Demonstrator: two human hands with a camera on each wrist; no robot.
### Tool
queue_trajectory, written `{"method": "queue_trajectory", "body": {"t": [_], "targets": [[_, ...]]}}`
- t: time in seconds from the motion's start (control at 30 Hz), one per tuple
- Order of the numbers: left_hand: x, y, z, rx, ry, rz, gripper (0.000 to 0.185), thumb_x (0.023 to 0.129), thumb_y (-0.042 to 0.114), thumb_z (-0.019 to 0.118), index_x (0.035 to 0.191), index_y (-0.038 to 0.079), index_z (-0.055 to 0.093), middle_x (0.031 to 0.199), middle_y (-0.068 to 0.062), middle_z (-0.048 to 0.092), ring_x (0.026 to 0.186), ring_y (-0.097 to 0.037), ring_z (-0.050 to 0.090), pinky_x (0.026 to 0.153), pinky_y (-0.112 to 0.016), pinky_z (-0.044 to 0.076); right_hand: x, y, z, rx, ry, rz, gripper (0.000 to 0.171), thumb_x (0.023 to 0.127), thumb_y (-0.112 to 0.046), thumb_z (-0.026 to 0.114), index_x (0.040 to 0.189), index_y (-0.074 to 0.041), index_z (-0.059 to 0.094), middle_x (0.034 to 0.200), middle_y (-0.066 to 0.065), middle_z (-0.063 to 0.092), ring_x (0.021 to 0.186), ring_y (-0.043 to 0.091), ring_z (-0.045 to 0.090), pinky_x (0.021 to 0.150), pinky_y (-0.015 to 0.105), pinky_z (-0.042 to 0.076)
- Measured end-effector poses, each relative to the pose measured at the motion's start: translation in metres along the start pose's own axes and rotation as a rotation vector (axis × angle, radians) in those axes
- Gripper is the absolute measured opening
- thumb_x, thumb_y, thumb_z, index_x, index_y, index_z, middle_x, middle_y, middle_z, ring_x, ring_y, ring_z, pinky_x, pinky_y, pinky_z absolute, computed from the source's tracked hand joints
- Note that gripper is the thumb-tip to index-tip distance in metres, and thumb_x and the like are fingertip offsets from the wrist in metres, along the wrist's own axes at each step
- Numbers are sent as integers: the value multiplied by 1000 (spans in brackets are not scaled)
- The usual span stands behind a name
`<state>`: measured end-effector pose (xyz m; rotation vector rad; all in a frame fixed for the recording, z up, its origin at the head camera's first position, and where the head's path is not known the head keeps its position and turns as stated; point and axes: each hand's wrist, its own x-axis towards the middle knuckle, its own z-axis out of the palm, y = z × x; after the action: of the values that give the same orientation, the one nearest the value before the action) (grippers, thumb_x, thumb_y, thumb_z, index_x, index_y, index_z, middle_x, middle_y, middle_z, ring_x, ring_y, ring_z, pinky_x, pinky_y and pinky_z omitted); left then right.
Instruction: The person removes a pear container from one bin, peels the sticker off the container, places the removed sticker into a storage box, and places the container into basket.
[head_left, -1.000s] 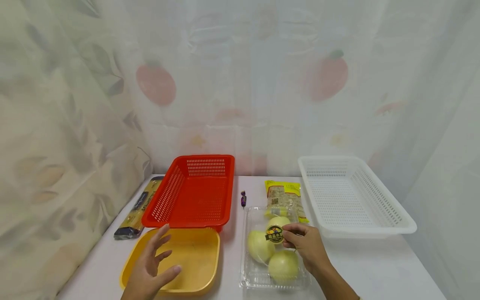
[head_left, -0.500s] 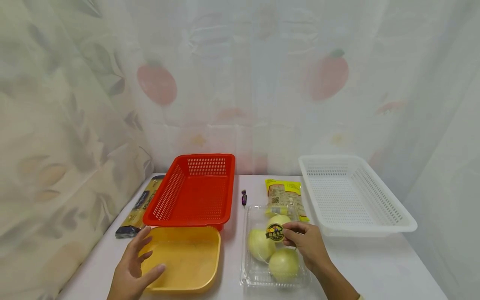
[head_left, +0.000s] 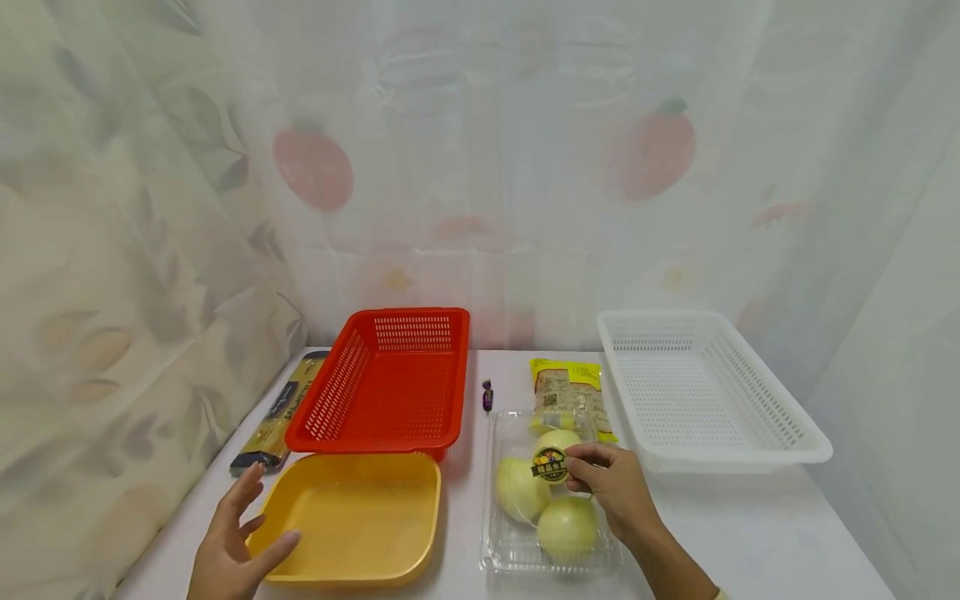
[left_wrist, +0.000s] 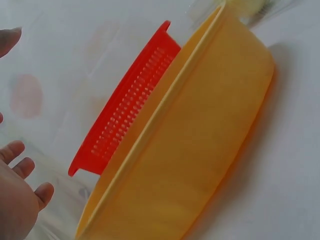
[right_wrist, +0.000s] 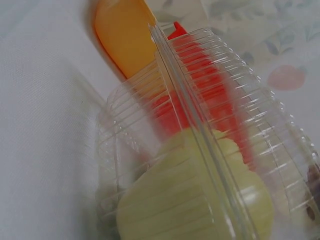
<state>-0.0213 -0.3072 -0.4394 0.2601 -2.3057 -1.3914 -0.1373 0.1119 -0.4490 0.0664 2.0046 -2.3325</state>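
My right hand (head_left: 615, 487) pinches the edge of a round black fruit sticker (head_left: 551, 464) on the lid of a clear plastic clamshell box (head_left: 491, 542). Inside the box lie several pale green round fruits (head_left: 567, 527), which look like pears or melons. In the right wrist view the closed clamshell (right_wrist: 175, 75) fills the near side, and the hand itself is out of that view. My left hand (head_left: 232, 546), fingers spread and holding nothing, is at the left rim of the yellow basin (head_left: 360, 521). Its fingers (left_wrist: 24, 167) show beside the basin in the left wrist view.
Behind the basin stands a red basket (head_left: 405, 400), with a spaghetti packet (head_left: 277, 417) along its left side. A wrapped candy (head_left: 487, 396) lies in the middle. Behind the clamshell is a yellow-topped food bag (head_left: 570, 383), and a white basket (head_left: 690, 400) stands at right.
My left hand has moved left and toward me, from over the yellow basin to its left rim. The right hand stays at the sticker, and the clamshell has not moved.
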Motion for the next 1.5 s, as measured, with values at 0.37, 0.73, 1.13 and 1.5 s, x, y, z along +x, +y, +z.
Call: {"method": "queue_trajectory", "body": {"t": [0.37,0.73,1.13,1.5], "targets": [[1,-24,-11,-5,58,-92,92,81,5,77,155,19,23,151,-2,30,129,-17,27,88,-9,29,-1,0,0,0,4,7,12,83,12,66,94,14,66,90,19,59,62,19,62,62,28,56],[6,-46,-18,88,-53,-281,105,83,26,78,156,14,5,158,-17,11,136,-42,19,101,-55,32,0,0,0,-11,11,2,11,83,12,66,94,13,67,90,19,59,62,19,62,62,28,56],[13,-59,-14,197,-301,-474,123,76,52,77,154,17,-13,152,-34,2,129,-50,23,100,-60,28,1,0,0,-15,7,16,12,83,11,66,95,13,66,91,19,59,63,21,63,63,29,56],[12,-66,-11,350,-390,-383,133,70,59,78,152,7,-13,156,-25,-8,134,-49,13,103,-63,17,1,-7,-3,-36,-44,33,17,84,9,66,100,13,64,88,17,62,65,22,64,64,30,56]]}}
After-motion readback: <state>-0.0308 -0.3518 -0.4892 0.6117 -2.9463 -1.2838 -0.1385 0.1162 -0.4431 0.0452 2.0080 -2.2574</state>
